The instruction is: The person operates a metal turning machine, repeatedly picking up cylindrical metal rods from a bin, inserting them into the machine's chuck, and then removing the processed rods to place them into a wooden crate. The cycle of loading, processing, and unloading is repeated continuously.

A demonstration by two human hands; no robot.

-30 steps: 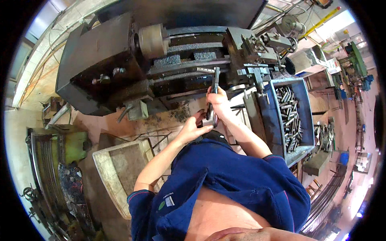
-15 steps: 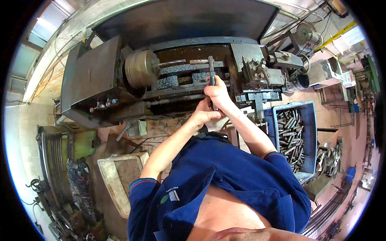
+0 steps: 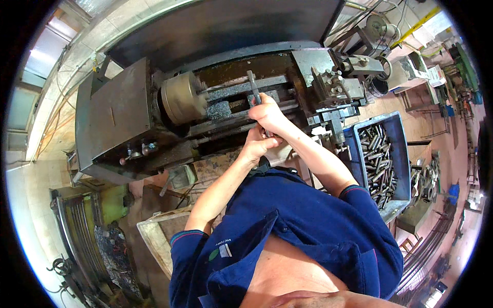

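Handling a long metal tool (image 3: 252, 81) seems my step, right fingers (image 3: 258, 113) and left fingers (image 3: 254, 135) grasping it; moving it likely calls for avoiding the chuck (image 3: 177, 98).

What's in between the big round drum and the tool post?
In the head view: the bed, with grey shavings in it, and over it a metal tool held in the right hand.

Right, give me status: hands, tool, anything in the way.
Right hand gripping slim metal tool. Left hand close beside it, grip hidden. Tip appears over lathe bed; metal chips piled there.
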